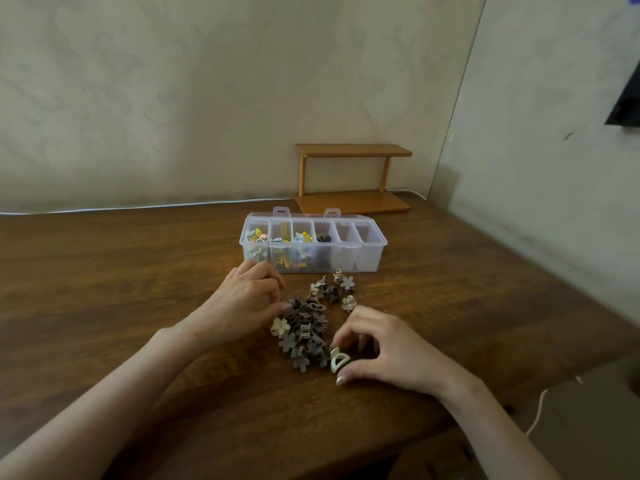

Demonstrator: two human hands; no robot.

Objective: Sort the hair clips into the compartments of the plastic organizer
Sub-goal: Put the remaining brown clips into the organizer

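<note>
Head cam, going L to R: thin white cable (138,206) runs along the back edge of the brown wooden table (104,271) at mid left. Left hand (242,299) sits just left of centre w/ fingers curled, thumb tip touching the left edge of the pile of hair clips (308,323). Can't tell if it's actually got one pinched. Pile is mostly brown and grey flower-ish clips plus a few cream ones, loose on the table at centre frame. Just behind it, the clear plastic organizer (367,261) stands w/ its lid open. Its 3 leftmost compartments have colourful clips, the 4th has dark brown ones. Small wooden shelf (353,152) stands by the wall behind the organizer. Cream half-round clip (337,360) at the pile's lower right edge is pinched btw thumb and fingers of the right hand (391,348). Hands are apart, pile btw them. Dark object (627,98) at the upper right edge, too cut off to tell what it is.
</note>
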